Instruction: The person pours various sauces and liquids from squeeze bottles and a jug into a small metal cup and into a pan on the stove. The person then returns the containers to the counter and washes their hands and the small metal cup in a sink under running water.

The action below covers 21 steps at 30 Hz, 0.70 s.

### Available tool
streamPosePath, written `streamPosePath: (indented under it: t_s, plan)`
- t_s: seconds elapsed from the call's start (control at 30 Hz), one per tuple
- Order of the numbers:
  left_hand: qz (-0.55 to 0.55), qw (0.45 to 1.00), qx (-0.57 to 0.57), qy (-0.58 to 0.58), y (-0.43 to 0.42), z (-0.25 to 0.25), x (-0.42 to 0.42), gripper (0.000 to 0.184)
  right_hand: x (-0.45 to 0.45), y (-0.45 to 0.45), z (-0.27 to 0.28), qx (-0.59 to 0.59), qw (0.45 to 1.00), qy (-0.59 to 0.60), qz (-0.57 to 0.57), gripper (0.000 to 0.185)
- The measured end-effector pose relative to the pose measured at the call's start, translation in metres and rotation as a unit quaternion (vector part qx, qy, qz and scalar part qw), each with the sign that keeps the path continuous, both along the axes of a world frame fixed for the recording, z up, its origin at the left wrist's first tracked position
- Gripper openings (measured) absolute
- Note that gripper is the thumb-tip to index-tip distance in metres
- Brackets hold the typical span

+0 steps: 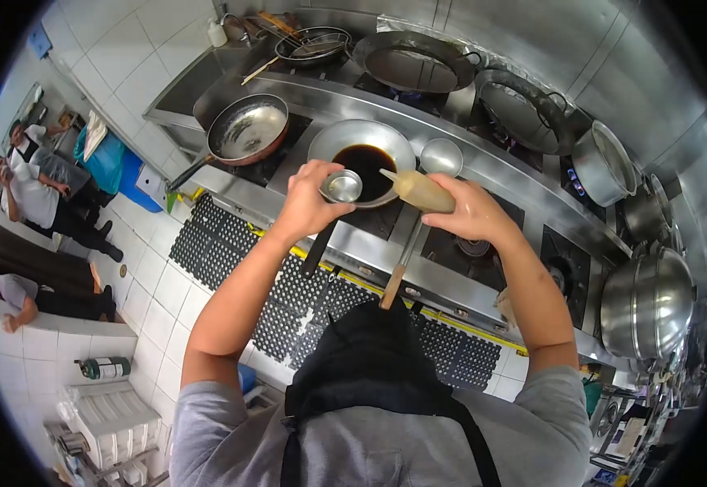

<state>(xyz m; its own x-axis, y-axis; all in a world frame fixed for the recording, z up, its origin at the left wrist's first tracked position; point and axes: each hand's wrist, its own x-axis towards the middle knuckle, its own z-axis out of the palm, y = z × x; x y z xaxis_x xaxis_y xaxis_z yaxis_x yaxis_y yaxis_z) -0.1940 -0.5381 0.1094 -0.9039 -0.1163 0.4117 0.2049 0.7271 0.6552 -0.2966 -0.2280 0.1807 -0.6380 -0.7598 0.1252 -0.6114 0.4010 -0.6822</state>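
Observation:
My left hand is closed around a small metal cup, held over the near left side of a pan. Dark brown liquid lies in that pan. In my right hand is a squeeze bottle with yellowish-brown contents, tilted so its nozzle points left toward the cup. A gap shows between the nozzle and the cup. Whether anything flows from the nozzle cannot be made out. Behind the bottle is a ladle, its wooden-ended handle running toward me.
A frying pan with whitish residue sits on the left burner. Large dark pans and a tall pot line the back. A domed steamer stands at right. Several people are at far left. Perforated black mats cover the floor.

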Motion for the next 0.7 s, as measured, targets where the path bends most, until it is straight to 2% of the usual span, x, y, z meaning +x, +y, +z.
streamPosePath:
  t_s: [0.07, 0.13, 0.2, 0.23, 0.27, 0.33, 0.37, 0.6, 0.7]
  plan:
    - [-0.006, 0.998, -0.053, -0.013, 0.002, 0.009, -0.024, 0.067, -0.026, -0.02, 0.017, 0.129, 0.99, 0.06, 0.024, 0.064]
    - [-0.03, 0.997, -0.066, -0.038, -0.001, 0.007, -0.05, 0.069, -0.049, -0.039, 0.027, 0.14, 0.985, 0.097, 0.032, 0.058]
    - [-0.046, 0.995, -0.073, -0.051, -0.003, 0.007, -0.073, 0.072, -0.065, -0.057, 0.047, 0.309, 0.936, 0.163, 0.052, 0.052]
    - [-0.048, 0.994, -0.081, -0.062, -0.003, 0.008, -0.083, 0.072, -0.075, -0.061, 0.04, 0.274, 0.935, 0.218, 0.059, 0.041]
    - [-0.05, 0.992, -0.087, -0.076, -0.001, 0.006, -0.088, 0.072, -0.083, -0.066, 0.04, 0.275, 0.937, 0.211, 0.053, 0.041]
    - [-0.058, 0.99, -0.09, -0.088, 0.001, 0.002, -0.1, 0.072, -0.092, -0.085, 0.049, 0.371, 0.893, 0.244, 0.071, 0.029]
    - [-0.057, 0.99, -0.094, -0.093, 0.001, 0.001, -0.106, 0.073, -0.093, -0.092, 0.052, 0.381, 0.887, 0.25, 0.075, 0.017]
    - [-0.078, 0.989, -0.077, -0.098, -0.008, -0.015, -0.139, 0.073, -0.105, -0.117, 0.062, 0.44, 0.851, 0.277, 0.075, 0.014]
    - [-0.098, 0.99, -0.063, -0.084, -0.014, -0.027, -0.148, 0.073, -0.107, -0.122, 0.058, 0.428, 0.849, 0.3, 0.073, 0.012]
